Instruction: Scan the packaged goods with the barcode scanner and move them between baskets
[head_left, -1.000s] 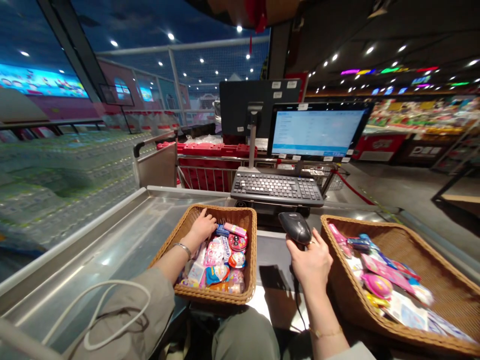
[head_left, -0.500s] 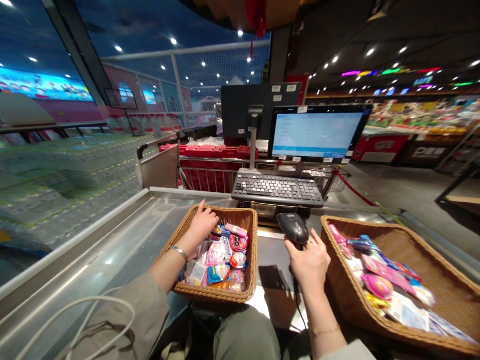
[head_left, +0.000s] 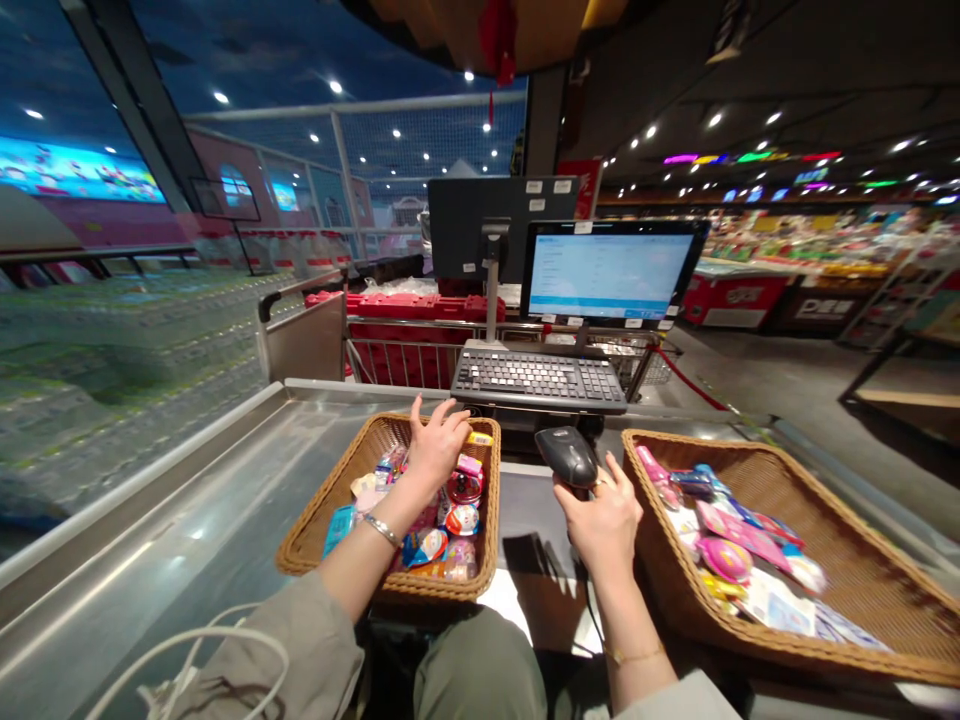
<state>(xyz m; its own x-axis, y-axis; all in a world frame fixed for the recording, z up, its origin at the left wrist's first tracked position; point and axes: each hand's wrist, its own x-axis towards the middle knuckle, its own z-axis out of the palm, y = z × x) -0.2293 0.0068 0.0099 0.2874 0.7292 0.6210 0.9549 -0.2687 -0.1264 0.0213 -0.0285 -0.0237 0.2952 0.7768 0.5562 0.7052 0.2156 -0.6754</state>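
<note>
My left hand [head_left: 435,445] is over the left wicker basket [head_left: 300,535], index finger raised. At its fingertips, by the basket's far right corner, is a small yellow packet [head_left: 481,438] with what looks like a barcode; the grip is partly hidden. Under and around the hand lie small colourful packets, among them a blue-and-white egg-shaped pack [head_left: 425,546] and a round red pack [head_left: 465,486]. Between the baskets, my right hand [head_left: 604,520] is closed around the handle of a black barcode scanner [head_left: 568,456], its head pointing up and left.
A right wicker basket [head_left: 892,570] holds several toys and packets. Behind the metal counter [head_left: 225,480] stand a keyboard [head_left: 536,375] and a lit monitor [head_left: 607,272]. A white cable [head_left: 217,632] loops at the lower left. The scanner's cord hangs near my right wrist.
My left hand has moved right across the left basket, and the yellow packet now shows at its fingertips. The left basket looks shifted slightly. My right hand keeps holding the scanner.
</note>
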